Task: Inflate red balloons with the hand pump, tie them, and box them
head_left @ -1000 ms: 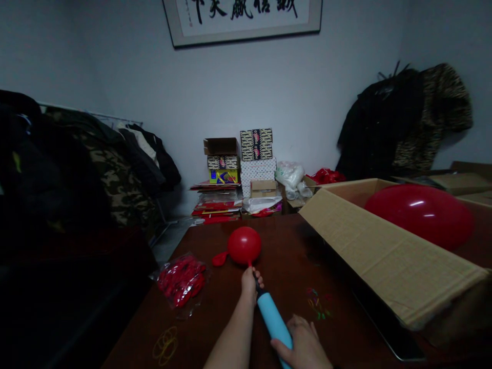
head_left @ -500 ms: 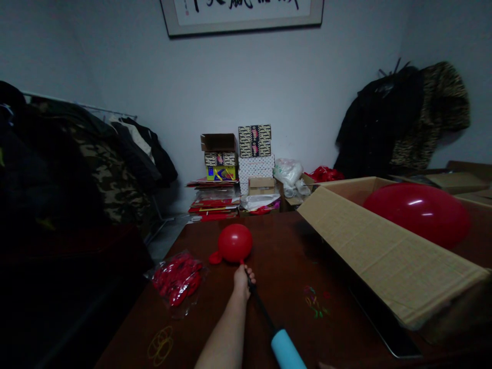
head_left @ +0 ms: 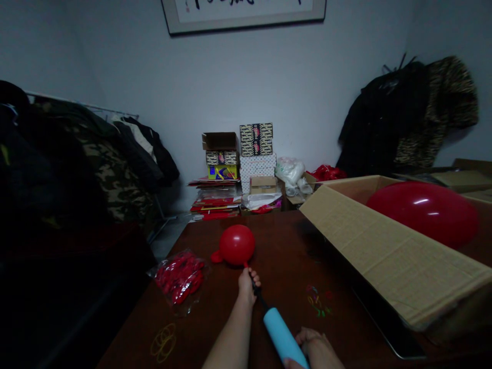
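Note:
My left hand (head_left: 249,283) is closed around the black front end of a pump, right where the neck of a partly inflated red balloon (head_left: 237,245) meets it. The pump's light blue barrel (head_left: 283,335) slants down toward the bottom edge. My right hand (head_left: 311,343) is at that barrel, fingers curled about its lower part. Left of the inflated balloon lies a small flat red balloon (head_left: 216,257). A clear bag of red balloons (head_left: 180,277) rests farther left on the brown table (head_left: 277,256).
An open cardboard box (head_left: 392,251) holding a big red balloon (head_left: 423,210) takes up the right side, with a dark flat device (head_left: 388,323) beside it. Yellow rings (head_left: 164,342) and coloured rubber bands (head_left: 318,302) lie on the table. Stacked boxes (head_left: 257,171) stand behind.
The blue barrel has moved up toward my left hand, leaving less black rod showing. My right hand has come into view at the barrel. The balloon looks slightly bigger.

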`<act>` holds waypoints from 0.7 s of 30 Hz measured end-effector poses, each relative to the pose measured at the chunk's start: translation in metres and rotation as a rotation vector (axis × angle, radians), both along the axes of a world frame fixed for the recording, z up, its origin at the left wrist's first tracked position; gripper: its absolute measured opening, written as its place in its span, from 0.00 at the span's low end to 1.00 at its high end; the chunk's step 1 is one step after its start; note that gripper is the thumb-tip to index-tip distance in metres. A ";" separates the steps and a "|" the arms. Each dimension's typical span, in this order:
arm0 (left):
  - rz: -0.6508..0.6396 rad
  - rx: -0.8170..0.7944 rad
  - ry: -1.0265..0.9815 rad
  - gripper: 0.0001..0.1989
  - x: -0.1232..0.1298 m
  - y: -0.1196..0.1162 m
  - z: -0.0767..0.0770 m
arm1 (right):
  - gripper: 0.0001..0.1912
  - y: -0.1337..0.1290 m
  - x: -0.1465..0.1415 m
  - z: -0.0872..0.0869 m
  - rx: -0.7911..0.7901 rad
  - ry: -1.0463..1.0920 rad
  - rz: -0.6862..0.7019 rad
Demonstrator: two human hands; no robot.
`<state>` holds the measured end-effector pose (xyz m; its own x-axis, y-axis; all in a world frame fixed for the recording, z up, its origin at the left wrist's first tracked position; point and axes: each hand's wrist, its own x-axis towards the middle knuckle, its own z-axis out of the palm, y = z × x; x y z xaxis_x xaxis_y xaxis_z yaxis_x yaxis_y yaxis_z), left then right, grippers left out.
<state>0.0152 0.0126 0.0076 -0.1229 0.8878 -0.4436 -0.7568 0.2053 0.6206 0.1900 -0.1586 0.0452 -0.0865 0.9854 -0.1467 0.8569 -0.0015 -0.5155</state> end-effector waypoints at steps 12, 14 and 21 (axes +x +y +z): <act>-0.034 0.028 0.019 0.11 -0.002 -0.008 -0.009 | 0.26 0.019 -0.036 0.028 -0.064 0.007 0.029; -0.041 0.037 0.041 0.11 -0.002 -0.008 -0.009 | 0.27 0.016 -0.036 0.021 -0.070 -0.011 0.040; -0.048 0.052 0.061 0.14 0.001 -0.014 -0.008 | 0.24 0.002 -0.022 -0.011 -0.047 -0.098 0.053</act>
